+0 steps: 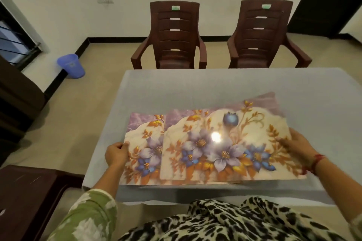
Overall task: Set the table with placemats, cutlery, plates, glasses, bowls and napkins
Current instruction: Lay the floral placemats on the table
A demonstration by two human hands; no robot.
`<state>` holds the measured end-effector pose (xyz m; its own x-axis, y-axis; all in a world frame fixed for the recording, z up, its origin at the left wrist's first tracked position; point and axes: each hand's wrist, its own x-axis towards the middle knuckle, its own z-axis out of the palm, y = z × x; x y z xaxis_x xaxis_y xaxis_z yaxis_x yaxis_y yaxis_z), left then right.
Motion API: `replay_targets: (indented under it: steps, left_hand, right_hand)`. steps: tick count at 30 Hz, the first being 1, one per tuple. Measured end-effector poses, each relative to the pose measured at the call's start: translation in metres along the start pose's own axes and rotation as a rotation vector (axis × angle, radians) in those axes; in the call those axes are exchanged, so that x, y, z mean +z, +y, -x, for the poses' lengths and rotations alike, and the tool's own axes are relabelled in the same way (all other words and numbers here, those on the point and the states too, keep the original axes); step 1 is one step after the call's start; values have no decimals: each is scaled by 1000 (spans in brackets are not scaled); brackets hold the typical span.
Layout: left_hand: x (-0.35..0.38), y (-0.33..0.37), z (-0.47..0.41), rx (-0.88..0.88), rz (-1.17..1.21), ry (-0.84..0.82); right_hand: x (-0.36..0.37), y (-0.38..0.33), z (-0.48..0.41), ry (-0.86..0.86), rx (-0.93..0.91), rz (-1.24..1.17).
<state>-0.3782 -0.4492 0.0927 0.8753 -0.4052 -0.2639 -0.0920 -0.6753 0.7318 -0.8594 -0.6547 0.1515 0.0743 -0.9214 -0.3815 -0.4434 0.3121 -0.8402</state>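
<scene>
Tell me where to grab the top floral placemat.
Pinch the top placemat at its right short edge, coming from the right: it is thin and flat, and that edge lies clear of the lower placemat, which pokes out leftward.

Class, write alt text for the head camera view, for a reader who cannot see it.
Two hands hold overlapping floral placemats at a grey-covered table: the left hand grips the left edge, the right hand the right. Two brown chairs stand beyond.

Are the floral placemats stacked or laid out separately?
Stacked: glossy floral placemats overlap, offset, on the grey-clothed table; left hand and right hand hold the ends.
</scene>
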Motion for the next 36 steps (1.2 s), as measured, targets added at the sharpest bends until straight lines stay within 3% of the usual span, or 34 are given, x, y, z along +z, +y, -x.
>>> replay_targets:
  steps: [4,7,9,12,14,15,18,23,27,33,36]
  left_hand:
    - [13,14,1,33,-342,67]
    - [37,53,16,250,-311,87]
    - [73,93,35,357,-74,-115]
    - [139,163,93,96,334,-630]
    - [192,198,138,-15,354,-902]
    - [213,207,157,-4,291,-957]
    - [281,227,204,76,148,-895]
    - [350,233,249,20,12,-848]
    - [366,225,276,-65,39,-725]
    - [365,220,288,121,-88,-532]
    - [363,216,290,177,-151,-511]
  right_hand:
    - [-86,-2,-1,49,29,-246]
    - [-135,11,-5,80,67,-385]
    - [-158,16,-7,99,88,-444]
    - [-195,39,-19,118,131,-443]
    - [-228,59,-34,88,143,-404]
    - [-241,68,-41,72,164,-391]
    - [-301,91,-67,103,193,-318]
    - [-367,126,-113,104,162,50]
    - [-374,139,-144,172,110,247]
    - [-387,150,-166,204,191,274]
    - [-405,140,-163,265,150,348]
